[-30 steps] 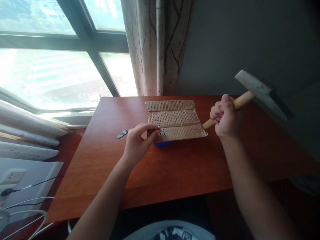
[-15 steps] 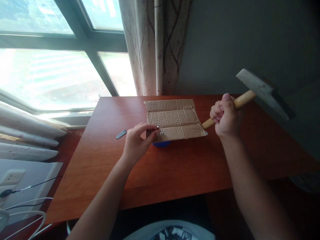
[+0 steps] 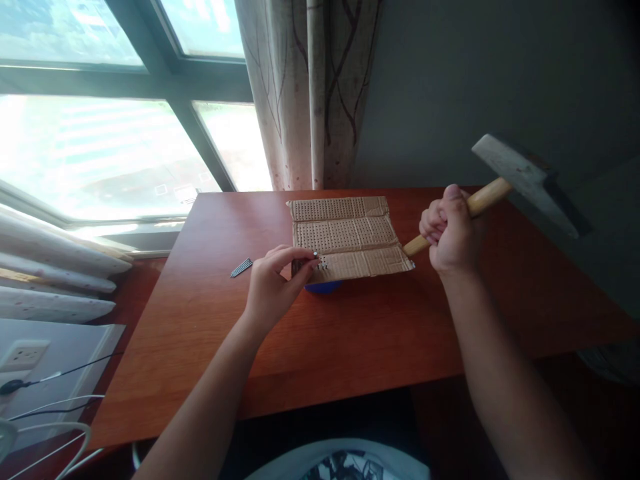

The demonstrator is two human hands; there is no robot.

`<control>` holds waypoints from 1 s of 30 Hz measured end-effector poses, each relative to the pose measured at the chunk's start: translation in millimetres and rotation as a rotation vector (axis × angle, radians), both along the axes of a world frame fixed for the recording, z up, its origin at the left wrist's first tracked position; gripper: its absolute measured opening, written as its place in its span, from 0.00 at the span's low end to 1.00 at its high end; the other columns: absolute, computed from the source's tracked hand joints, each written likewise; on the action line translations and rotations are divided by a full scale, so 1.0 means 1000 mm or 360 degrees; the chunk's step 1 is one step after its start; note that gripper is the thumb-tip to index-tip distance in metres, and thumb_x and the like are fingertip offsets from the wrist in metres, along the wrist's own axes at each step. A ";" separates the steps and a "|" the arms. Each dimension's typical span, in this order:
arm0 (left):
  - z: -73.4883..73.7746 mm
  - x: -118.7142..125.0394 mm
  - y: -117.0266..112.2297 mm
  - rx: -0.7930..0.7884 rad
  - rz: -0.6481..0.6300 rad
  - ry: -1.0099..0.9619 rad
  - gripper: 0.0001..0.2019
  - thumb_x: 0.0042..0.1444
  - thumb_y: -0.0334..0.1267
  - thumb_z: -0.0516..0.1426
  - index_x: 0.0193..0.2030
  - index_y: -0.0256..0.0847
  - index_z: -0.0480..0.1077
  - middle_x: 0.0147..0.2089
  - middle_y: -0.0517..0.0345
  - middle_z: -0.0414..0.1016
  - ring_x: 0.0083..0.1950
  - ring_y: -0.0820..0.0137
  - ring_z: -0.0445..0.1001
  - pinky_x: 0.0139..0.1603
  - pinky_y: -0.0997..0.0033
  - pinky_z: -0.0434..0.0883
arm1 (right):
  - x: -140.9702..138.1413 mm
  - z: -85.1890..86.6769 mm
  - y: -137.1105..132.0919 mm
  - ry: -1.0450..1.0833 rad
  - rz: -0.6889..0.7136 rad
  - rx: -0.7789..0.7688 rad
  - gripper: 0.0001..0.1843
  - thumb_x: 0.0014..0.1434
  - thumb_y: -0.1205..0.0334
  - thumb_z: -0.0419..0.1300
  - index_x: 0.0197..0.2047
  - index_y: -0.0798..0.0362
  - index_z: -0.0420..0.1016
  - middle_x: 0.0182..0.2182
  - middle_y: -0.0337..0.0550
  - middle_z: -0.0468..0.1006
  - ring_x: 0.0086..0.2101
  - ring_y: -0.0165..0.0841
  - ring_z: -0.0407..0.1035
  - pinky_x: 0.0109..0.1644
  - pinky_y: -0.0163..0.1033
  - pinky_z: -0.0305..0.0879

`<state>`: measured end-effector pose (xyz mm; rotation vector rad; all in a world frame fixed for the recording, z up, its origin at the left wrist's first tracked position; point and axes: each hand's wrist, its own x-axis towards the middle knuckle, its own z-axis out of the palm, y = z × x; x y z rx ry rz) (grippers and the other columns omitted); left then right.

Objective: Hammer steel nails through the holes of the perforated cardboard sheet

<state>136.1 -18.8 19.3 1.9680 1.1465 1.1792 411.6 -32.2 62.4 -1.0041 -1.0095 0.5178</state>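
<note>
A sheet of cardboard (image 3: 350,237), punched with rows of small holes, lies raised on a blue support (image 3: 324,287) whose shape is mostly hidden. At its near left corner my left hand (image 3: 276,277) pinches a nail (image 3: 315,255), its head showing above the fingertips. My right hand (image 3: 453,230) is wrapped round the wooden handle of a hammer (image 3: 523,173). The hammer's metal head is up and to the right, away from the cardboard. Several loose nails (image 3: 241,268) lie together on the tabletop, left of my left hand.
The brown wooden table (image 3: 350,347) stands against a window (image 3: 100,153) and a curtain (image 3: 310,100). A dark wall (image 3: 490,80) rises behind on the right. At the lower left are a wall socket (image 3: 24,357) and several cables (image 3: 55,403).
Almost nothing differs. Both hands keep their grips on the nail and the hammer, and the whole view has shifted very slightly.
</note>
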 end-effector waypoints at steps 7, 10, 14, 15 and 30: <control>-0.002 -0.001 0.001 0.0070 -0.0016 -0.0004 0.04 0.57 0.37 0.63 0.38 0.41 0.79 0.36 0.57 0.81 0.36 0.70 0.78 0.43 0.70 0.76 | 0.001 0.000 0.000 -0.0018 -0.0013 -0.0023 0.32 0.59 0.37 0.62 0.20 0.48 0.49 0.13 0.28 0.47 0.13 0.23 0.40 0.15 0.36 0.35; -0.003 -0.001 0.001 0.0089 -0.0031 -0.0021 0.04 0.57 0.36 0.63 0.38 0.40 0.79 0.35 0.57 0.81 0.35 0.70 0.78 0.42 0.71 0.76 | 0.000 0.001 0.000 -0.0017 -0.0039 -0.0042 0.33 0.58 0.34 0.60 0.20 0.48 0.49 0.13 0.28 0.47 0.13 0.23 0.40 0.16 0.36 0.35; -0.003 0.000 0.001 0.0105 -0.0038 -0.0038 0.04 0.57 0.36 0.63 0.38 0.40 0.79 0.35 0.57 0.81 0.35 0.70 0.77 0.41 0.71 0.76 | -0.001 0.001 -0.001 -0.0023 -0.0079 -0.0081 0.34 0.57 0.30 0.59 0.21 0.47 0.48 0.13 0.28 0.47 0.14 0.23 0.40 0.17 0.35 0.36; -0.003 0.000 0.001 0.0108 -0.0040 -0.0037 0.04 0.57 0.36 0.63 0.38 0.40 0.79 0.35 0.57 0.81 0.35 0.70 0.77 0.41 0.70 0.76 | -0.001 0.001 -0.001 -0.0023 -0.0085 -0.0086 0.35 0.57 0.30 0.59 0.21 0.47 0.48 0.13 0.28 0.47 0.14 0.23 0.40 0.17 0.35 0.36; -0.003 0.000 0.001 0.0228 -0.0034 0.0067 0.02 0.57 0.34 0.63 0.37 0.41 0.78 0.34 0.59 0.80 0.35 0.71 0.77 0.40 0.71 0.74 | -0.002 0.002 -0.004 -0.0168 -0.0131 -0.0125 0.31 0.63 0.37 0.56 0.22 0.47 0.46 0.14 0.28 0.47 0.14 0.24 0.42 0.18 0.37 0.38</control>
